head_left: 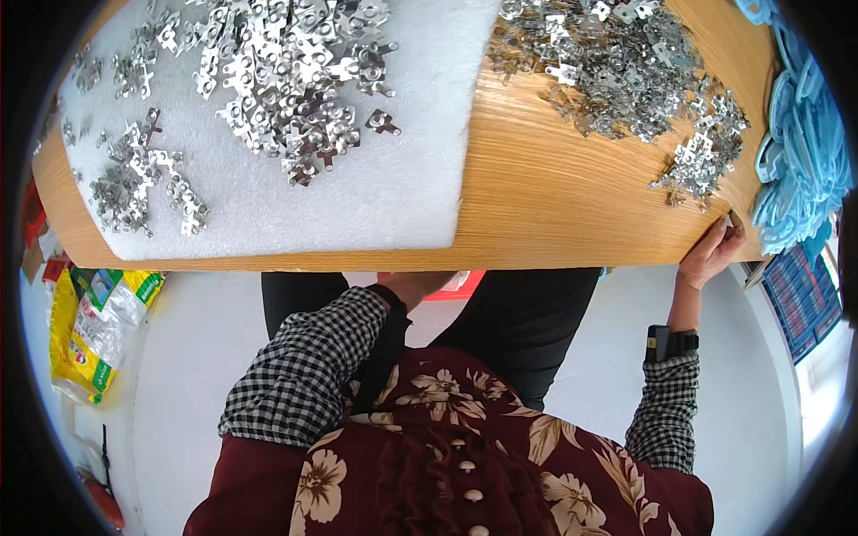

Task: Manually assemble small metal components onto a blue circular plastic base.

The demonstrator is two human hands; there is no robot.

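Desk (554, 205): wood-grained top, near edge running left to right in front of the seated person
Foam sheet (393, 196): white, laid flat on the left part of the desk
Large metal heap (286, 80): many small shiny stamped pieces with round holes and short arms, far side of the foam sheet
Single metal piece (382, 122): same kind, just right of that heap
Small metal cluster (130, 188): left part of the foam sheet, near the left edge
Second metal heap (617, 71): greyer, on bare wood, far right
Side cluster (706, 147): joined to the second metal heap on its near right side
Blue items (800, 134): light blue, looped, piled at the right edge
Right hand (710, 255): at the near right edge of the desk, nearest the side cluster; fingers bent, tips close together with a small pale bit between them; cannot tell whether it is gripped
Left hand (420, 284): over the lap, beside the near edge of the desk; its fingers are hidden, so opening and hold cannot be told
Bag (89, 344): yellow, green and silver, left of the person
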